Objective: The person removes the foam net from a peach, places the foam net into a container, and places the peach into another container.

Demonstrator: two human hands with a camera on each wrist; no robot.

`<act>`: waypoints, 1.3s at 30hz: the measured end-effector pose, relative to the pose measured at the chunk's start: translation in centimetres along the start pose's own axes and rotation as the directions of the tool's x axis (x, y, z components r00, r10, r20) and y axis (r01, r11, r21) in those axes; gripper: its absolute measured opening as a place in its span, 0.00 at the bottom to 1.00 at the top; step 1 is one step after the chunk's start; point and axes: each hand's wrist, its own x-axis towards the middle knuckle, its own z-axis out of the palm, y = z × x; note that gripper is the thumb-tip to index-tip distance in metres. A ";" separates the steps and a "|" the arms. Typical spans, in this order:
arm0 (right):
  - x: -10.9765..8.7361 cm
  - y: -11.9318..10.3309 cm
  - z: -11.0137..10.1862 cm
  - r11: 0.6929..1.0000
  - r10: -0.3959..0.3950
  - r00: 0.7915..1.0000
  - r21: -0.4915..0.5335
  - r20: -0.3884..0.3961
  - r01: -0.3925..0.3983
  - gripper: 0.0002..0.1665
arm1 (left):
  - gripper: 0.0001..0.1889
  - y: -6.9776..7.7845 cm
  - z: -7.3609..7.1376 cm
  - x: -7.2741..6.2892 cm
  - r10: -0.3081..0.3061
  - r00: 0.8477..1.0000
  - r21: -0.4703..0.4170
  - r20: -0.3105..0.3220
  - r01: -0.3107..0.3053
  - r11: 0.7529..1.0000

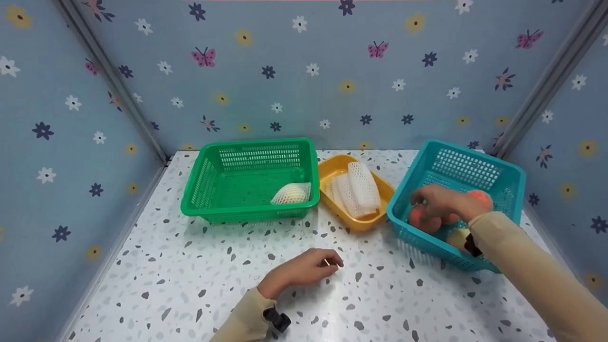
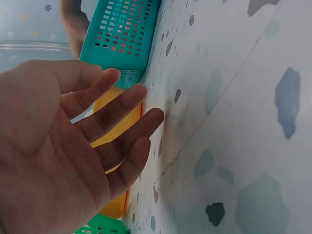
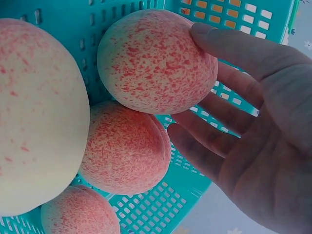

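**Right hand [image 1: 439, 200] holds a speckled peach [image 3: 156, 61] in the blue basket [image 1: 422, 243]**

The peach sits between thumb and fingers: the thumb rests on its side and the other fingers reach behind it, slightly apart from one another, so this reads as a loose pinch. Whether the fruit is clear of the basket floor, I cannot tell.

Just beside those fingers lies a redder peach [image 3: 126, 148], touching the held one; past it, farther from the fingertips, are a large pale peach [image 3: 39, 122] and a smaller-looking peach [image 3: 80, 212].

The held fruit should be fairly light, round and firm, perhaps with a skin that bruises if fingertips dig in; real or model, the pictures do not settle. The best hold is probably round its widest part, thumb opposite the fingers, with gentle, even pressure. Its smooth curve could roll if pinched off-centre.

The left hand [image 1: 304, 267] hangs over the table [image 1: 213, 299] with relaxed, slightly spread, bent fingers and nothing in them. Beyond its fingertips is a yellow tray [image 1: 338, 166] with white foam nets [image 1: 364, 185], likely soft and stretchy. Beyond and to the left of those fingers stands a green basket [image 1: 237, 212] holding one netted fruit [image 1: 292, 194].

No brand, label or writing can be read anywhere.
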 end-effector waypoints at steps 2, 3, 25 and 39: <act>0.0 0.1 0.1 1.000 -0.019 1.000 0.002 -0.008 0.020 0.30 | 0.11 0.1 -0.1 -0.1 0.015 1.000 0.005 -0.003 -0.015 1.000; -0.1 0.1 0.1 1.000 -0.030 0.999 -0.001 -0.016 0.030 0.29 | 0.11 0.2 -0.2 -0.1 0.020 1.000 0.008 -0.005 -0.020 1.000; -8.0 -4.9 -0.5 0.989 -0.144 0.860 -0.053 -0.489 0.136 0.12 | 0.12 5.2 -8.6 -3.1 0.117 0.986 0.117 -0.118 -0.103 0.988; -10.0 -7.9 4.7 0.938 -0.299 0.729 -0.050 -0.616 0.343 0.10 | 0.12 3.8 -15.3 -0.5 0.068 0.965 0.103 -0.255 -0.043 0.994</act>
